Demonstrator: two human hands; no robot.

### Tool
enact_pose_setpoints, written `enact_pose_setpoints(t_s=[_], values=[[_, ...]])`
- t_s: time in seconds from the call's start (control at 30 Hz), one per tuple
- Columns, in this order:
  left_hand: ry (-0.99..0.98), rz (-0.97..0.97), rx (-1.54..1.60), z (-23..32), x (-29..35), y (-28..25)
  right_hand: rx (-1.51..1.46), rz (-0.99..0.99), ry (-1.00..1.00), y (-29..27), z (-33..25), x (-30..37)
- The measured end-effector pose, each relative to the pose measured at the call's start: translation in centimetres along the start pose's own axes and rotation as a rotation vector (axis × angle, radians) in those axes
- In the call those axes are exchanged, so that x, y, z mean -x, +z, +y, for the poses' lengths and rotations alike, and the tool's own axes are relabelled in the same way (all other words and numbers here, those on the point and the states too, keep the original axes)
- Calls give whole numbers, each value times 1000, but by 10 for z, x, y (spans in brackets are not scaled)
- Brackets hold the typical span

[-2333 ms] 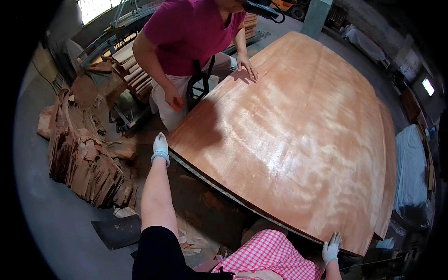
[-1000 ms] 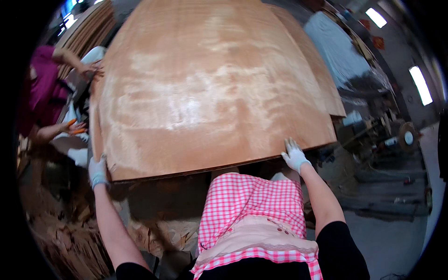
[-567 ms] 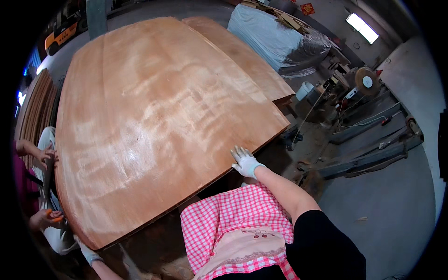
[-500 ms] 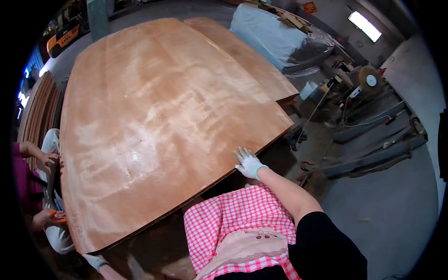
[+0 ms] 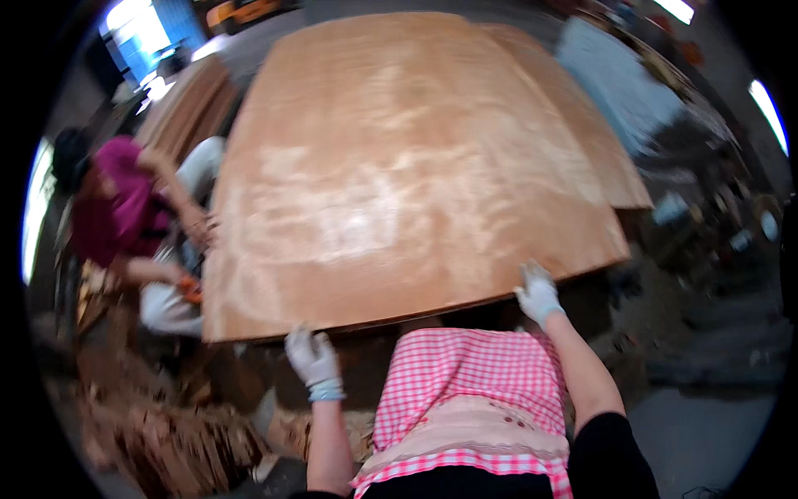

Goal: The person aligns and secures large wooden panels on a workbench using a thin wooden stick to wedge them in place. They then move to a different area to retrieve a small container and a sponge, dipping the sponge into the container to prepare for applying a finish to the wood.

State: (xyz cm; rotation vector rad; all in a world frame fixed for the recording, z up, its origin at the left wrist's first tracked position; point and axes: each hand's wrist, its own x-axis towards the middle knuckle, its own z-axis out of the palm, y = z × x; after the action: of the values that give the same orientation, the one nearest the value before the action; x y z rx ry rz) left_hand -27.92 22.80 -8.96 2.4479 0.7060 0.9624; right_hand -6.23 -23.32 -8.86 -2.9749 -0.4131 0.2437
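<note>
A large, glossy reddish-brown plywood sheet (image 5: 399,175) lies flat in front of me. My left hand (image 5: 313,359), in a whitish glove with a blue cuff, is at its near edge, left of the middle. The fingers there are somewhat apart with nothing visible in them; whether the tips touch the edge is blurred. Farther right, my right hand (image 5: 539,296), gloved alike, rests on the near edge with fingers stretched over the top face. A second plywood sheet (image 5: 573,108) sticks out from beneath on the right.
At the left edge crouches a person in a purple top (image 5: 125,200), one hand by the sheet, the other holding something orange. Torn veneer scraps (image 5: 174,445) pile at lower left. Stacked boards (image 5: 187,112) stand behind the person. A plastic-wrapped stack (image 5: 615,83) is at far right.
My view has swung left, so everything sits farther right. My left hand has moved from the sheet's near left corner rightward along the near edge. The right hand stays on the edge.
</note>
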Motion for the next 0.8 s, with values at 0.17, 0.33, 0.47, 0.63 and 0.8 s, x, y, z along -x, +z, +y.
enact_pose_setpoints(t_s=[0.17,0.33,0.47,0.63,0.8], values=[[26,-111,129,15,-11,-3,-146,200,-32,4,-39,41],[-213,4,183,-33,7,-18,-104,120,-64,-2,-56,74],[-444,74,245,-58,27,-26,-170,172,-71,6,-36,71],[-662,48,244,-110,74,-22,-276,246,-146,4,-51,64],[-770,-192,145,-130,122,-18,-533,281,-279,40,-43,41]])
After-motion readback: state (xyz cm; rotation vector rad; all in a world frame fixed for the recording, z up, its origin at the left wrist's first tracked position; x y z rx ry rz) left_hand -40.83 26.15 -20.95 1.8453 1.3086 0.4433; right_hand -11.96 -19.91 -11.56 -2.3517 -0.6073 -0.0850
